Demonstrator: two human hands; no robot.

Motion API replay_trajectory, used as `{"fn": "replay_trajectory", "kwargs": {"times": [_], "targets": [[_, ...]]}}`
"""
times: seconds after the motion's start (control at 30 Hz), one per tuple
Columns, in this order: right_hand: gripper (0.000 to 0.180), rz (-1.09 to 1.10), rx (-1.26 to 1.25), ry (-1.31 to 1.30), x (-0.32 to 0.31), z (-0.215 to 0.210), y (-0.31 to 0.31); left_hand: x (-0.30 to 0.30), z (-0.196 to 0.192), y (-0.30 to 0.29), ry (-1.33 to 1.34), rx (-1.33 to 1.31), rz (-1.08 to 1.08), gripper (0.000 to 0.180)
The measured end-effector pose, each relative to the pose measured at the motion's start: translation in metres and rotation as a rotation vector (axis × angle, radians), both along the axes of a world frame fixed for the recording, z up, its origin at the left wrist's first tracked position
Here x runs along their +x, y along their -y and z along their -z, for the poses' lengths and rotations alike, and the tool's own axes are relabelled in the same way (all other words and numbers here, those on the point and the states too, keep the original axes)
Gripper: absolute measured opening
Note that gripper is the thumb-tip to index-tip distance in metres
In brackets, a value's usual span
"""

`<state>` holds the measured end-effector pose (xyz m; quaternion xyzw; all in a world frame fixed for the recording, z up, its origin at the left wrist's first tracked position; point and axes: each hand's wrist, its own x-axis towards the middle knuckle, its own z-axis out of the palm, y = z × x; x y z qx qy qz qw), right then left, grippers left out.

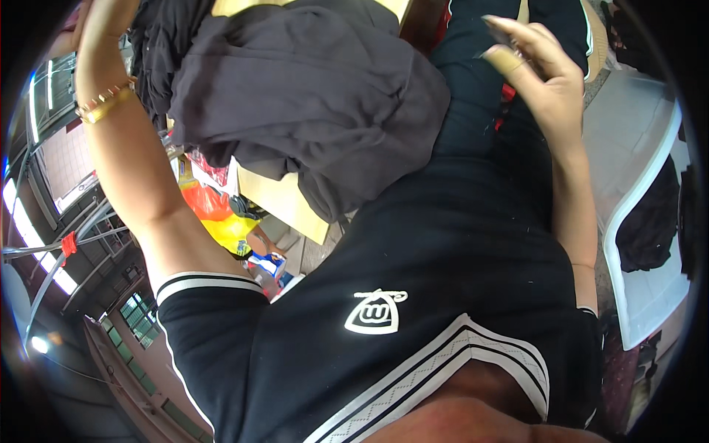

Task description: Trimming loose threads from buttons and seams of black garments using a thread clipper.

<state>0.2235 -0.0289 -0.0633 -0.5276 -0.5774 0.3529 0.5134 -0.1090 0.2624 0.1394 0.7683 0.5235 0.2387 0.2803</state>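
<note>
My right hand (548, 87) is raised over my dark trousers, its fingers curled. A yellowish covering (504, 59) shows at the thumb's end. Something small and dark (502, 33) lies between thumb and fingers; I cannot make out its kind. My left arm (136, 162), with a gold bracelet (107, 103) near the wrist, stretches up past the upper left edge, so the left hand is out of sight. Right of that forearm, a bunched dark grey cloth (310, 96) spreads over a pale wooden surface (284, 199) and hangs towards my lap.
More black fabric (159, 59) is heaped beside the grey cloth. A white plastic tub (628, 288) with dark cloth (650, 221) in it stands at my right. Below the wooden surface is a red and yellow bag (218, 214). Metal poles (70, 244) rise at the far left.
</note>
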Motion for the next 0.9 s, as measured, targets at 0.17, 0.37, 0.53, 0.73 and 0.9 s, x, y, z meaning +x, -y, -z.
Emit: {"fn": "replay_trajectory", "kwargs": {"times": [0.17,0.37,0.53,0.73,0.9], "targets": [[0.046,-0.464,-0.020,0.092,-0.050,-0.007,0.013,0.071,0.007,0.149,-0.372,-0.472,0.432,0.028],[0.013,-0.672,0.131,0.094,-0.063,-0.007,-0.003,-0.018,0.008,0.165,-0.441,-0.404,0.443,0.037],[0.037,-0.448,-0.007,-1.008,0.007,-0.007,-0.015,-0.076,0.040,0.200,-0.591,-0.092,0.002,0.072],[0.014,-0.269,0.011,-1.495,0.010,-0.015,-0.039,-0.111,0.100,0.175,-0.103,0.274,-0.282,0.038],[0.047,-0.702,0.024,-1.003,0.018,-0.001,-0.036,-0.085,0.014,0.130,-0.345,0.848,-0.127,0.049]]}}
